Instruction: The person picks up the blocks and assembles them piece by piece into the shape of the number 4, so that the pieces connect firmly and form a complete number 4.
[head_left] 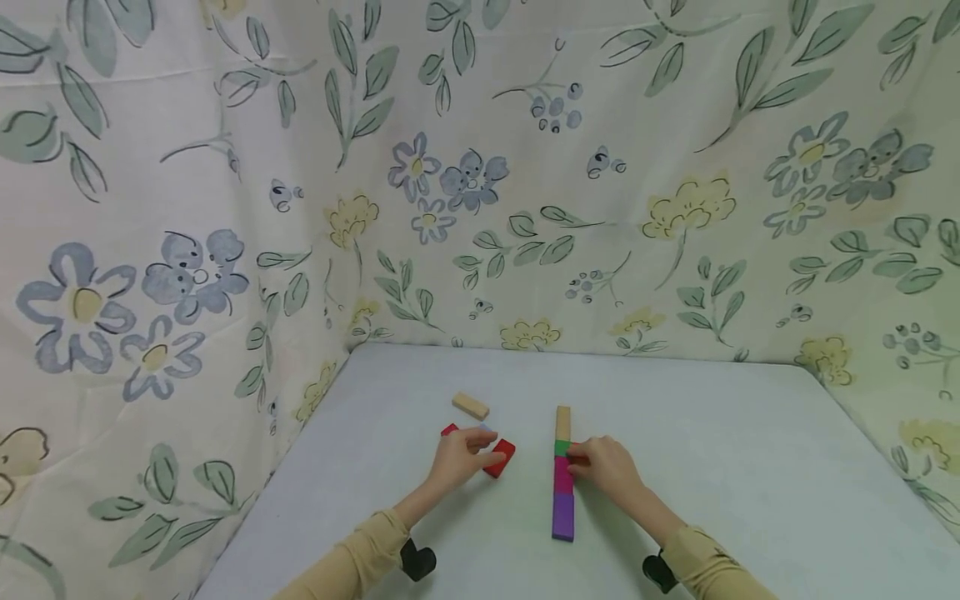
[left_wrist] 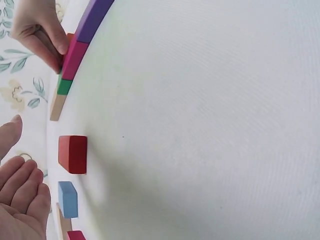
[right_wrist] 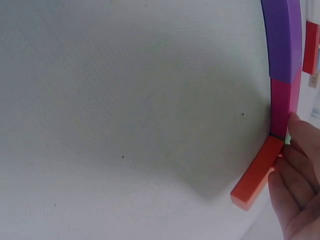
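Observation:
A straight row of blocks lies on the table: a purple block (head_left: 563,518), a magenta block (head_left: 562,477), a green block (head_left: 562,448) and a plain wooden block (head_left: 563,422). An orange block (right_wrist: 257,172) slants away from the row, one end against it near the magenta and green blocks. My right hand (head_left: 607,468) pinches the orange block's inner end, its thumb also close against the magenta block. My left hand (head_left: 459,458) hovers with loose fingers and thumb apart beside a red block (left_wrist: 73,154); nothing is in its grasp.
Past my left hand lie a blue block (left_wrist: 68,199), a pinkish-red block (left_wrist: 76,235) and another plain wooden block (head_left: 470,406). The white table (head_left: 712,433) meets a flower-patterned cloth (head_left: 525,267) at its back and sides.

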